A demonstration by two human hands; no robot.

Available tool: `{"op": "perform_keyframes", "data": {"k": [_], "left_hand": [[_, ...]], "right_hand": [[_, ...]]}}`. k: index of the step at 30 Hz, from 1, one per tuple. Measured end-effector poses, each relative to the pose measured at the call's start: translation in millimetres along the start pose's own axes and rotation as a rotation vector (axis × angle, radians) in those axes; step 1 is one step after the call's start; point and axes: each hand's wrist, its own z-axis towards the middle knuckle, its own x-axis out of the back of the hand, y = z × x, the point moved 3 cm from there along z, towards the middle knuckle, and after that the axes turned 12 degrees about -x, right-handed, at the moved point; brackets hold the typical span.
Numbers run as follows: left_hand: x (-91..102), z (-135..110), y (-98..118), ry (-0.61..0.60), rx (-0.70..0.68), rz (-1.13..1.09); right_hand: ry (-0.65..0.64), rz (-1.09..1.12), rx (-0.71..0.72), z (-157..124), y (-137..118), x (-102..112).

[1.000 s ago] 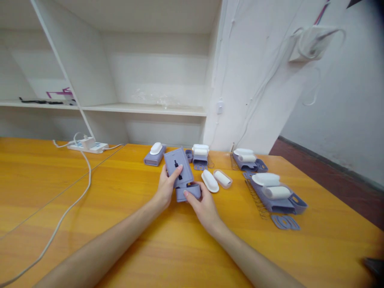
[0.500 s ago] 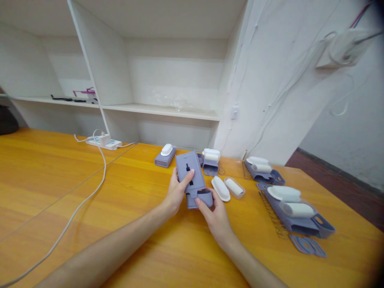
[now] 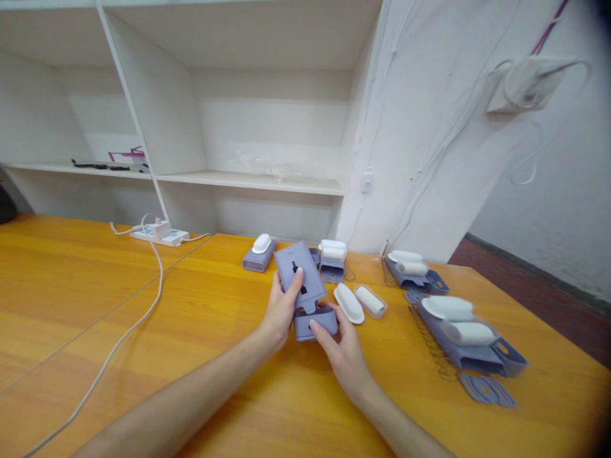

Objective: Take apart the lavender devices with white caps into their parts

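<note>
A flat purple-grey plastic casing [image 3: 308, 289] with a dark slot tilts up in my left hand [image 3: 282, 304], the thumb lying on its face. My right hand [image 3: 341, 343] is closed around a short hollow purple-grey end piece [image 3: 310, 326], thumb at its front. A tab on the casing's lower edge meets the end piece; I cannot tell whether it is inside or in front of it. Right of the hands, a white oval cover [image 3: 349, 304] lies on the table beside a white roller in a clear tray [image 3: 371, 300].
Purple casings topped with white parts stand on the wooden table [image 3: 205, 305]: one finished-looking unit [image 3: 260, 252] behind, larger sets [image 3: 470, 337] at right with coil springs [image 3: 432, 343] and flat oval rings [image 3: 487, 388]. A power strip [image 3: 162, 236] with a trailing white cable lies at left. White shelves rise behind.
The end piece sits slightly lower against the casing, and its tab shows more. The view has shifted a little; both hands keep their holds.
</note>
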Motion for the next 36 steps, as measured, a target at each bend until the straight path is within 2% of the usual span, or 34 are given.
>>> {"op": "perform_keyframes", "data": {"k": [3, 5, 14, 20, 29, 36], "left_hand": [[1.3, -0.2, -1.8, -0.004, 0.028, 0.007], [1.7, -0.5, -0.6, -0.015, -0.001, 0.026], [-2.7, -3.5, 4.0, -0.078, -0.043, 0.028], [-2.2, -1.6, 2.3, -0.074, -0.026, 0.038], [-6.8, -2.8, 7.3, -0.113, -0.063, 0.076], [-2.5, -3.0, -1.6, -0.091, 0.025, 0.078]], "right_hand": [[-0.013, -0.016, -0.009, -0.3, 0.7, -0.2], [-0.013, -0.024, -0.004, -0.2, 1.9, -0.8], [0.074, -0.052, 0.046, 0.2, 3.7, 0.7], [0.049, -0.047, 0.036, -1.6, 2.7, 0.5], [0.081, -0.119, 0.114, -2.0, 4.1, 3.4], [0.086, -0.175, 0.1, -0.2, 3.8, 1.9]]}}
